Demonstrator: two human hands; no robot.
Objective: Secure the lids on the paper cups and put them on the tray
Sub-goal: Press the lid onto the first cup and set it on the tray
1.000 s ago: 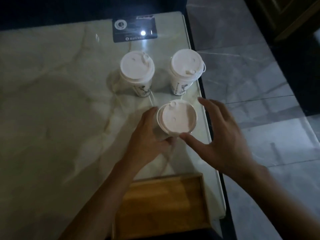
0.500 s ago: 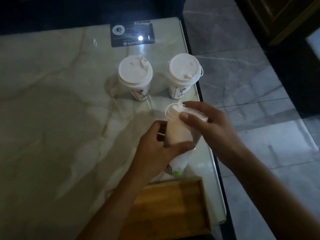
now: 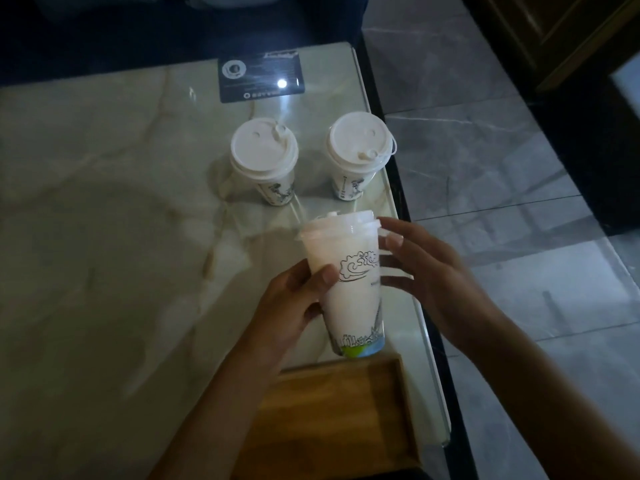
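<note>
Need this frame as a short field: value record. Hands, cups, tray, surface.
left hand: gripping the held cup by its side
right hand: open, fingers beside the cup near its lid
held cup: lidded, lifted, tilted, just beyond the tray
tray: wooden, nothing visible in it
other cups: two, lidded, upright on the table, left cup and right cup
table: marble, dark card at far edge

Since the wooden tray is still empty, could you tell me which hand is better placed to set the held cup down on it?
Left, probably. The left hand has its grip around the paper cup, just above the wooden tray. The right hand only has open fingers beside the cup near the lid.
</note>
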